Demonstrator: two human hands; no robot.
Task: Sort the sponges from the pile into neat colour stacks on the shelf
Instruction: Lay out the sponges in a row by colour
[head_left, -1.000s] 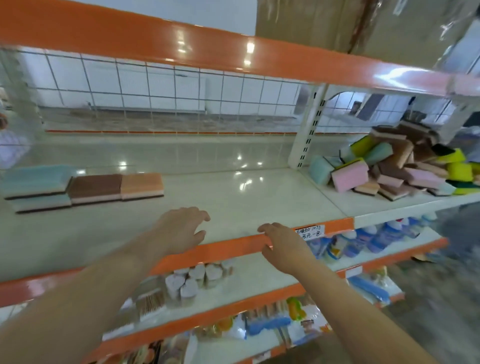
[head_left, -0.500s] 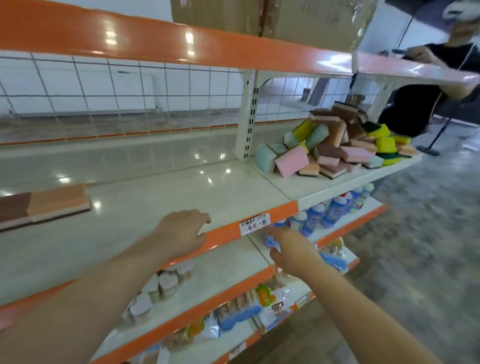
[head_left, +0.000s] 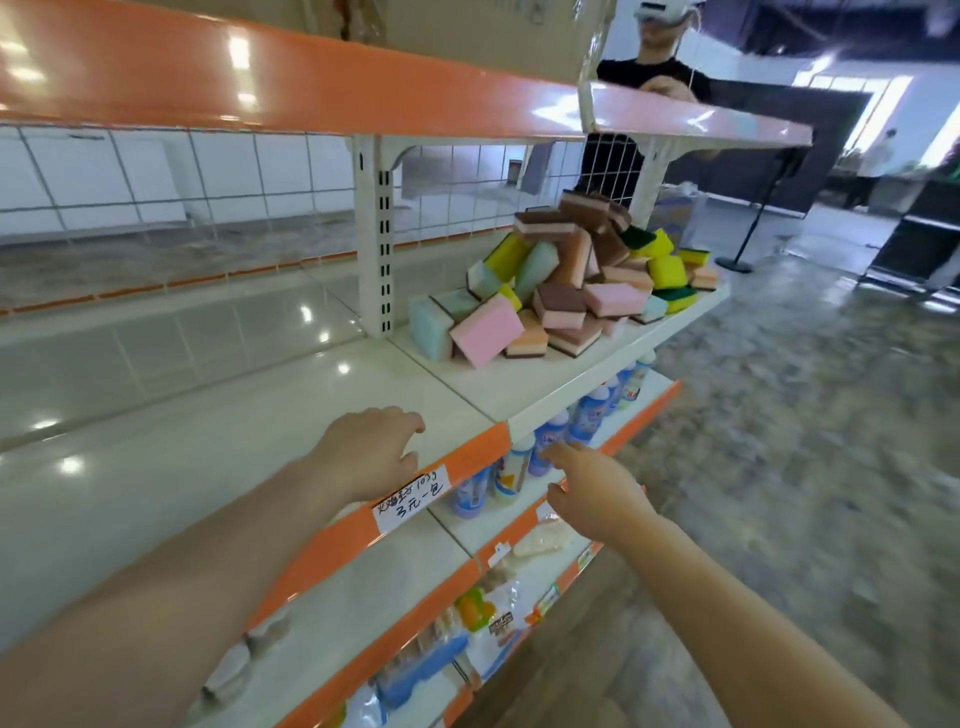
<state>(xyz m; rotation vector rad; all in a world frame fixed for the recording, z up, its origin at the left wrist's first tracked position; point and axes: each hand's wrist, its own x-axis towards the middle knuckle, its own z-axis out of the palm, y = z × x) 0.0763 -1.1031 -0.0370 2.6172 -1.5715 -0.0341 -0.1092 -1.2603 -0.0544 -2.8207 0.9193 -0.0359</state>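
Note:
A jumbled pile of sponges in pink, teal, yellow, brown and orange lies on the right bay of the white shelf. A pink sponge leans at the pile's front. My left hand hovers over the shelf's orange front edge, fingers relaxed and empty. My right hand is lower, in front of the shelf below, fingers loosely extended toward the pile and holding nothing. Both hands are well short of the sponges. The sorted stacks are out of view to the left.
Blue-labelled bottles stand on the shelf below. A white upright post divides the bays. A handwritten price tag hangs on the orange edge. Another person stands behind the far end of the shelving. Open floor lies to the right.
My view has swung right, so the sorted stacks left the frame and the pile came closer. My right hand came off the shelf edge and moved right and lower.

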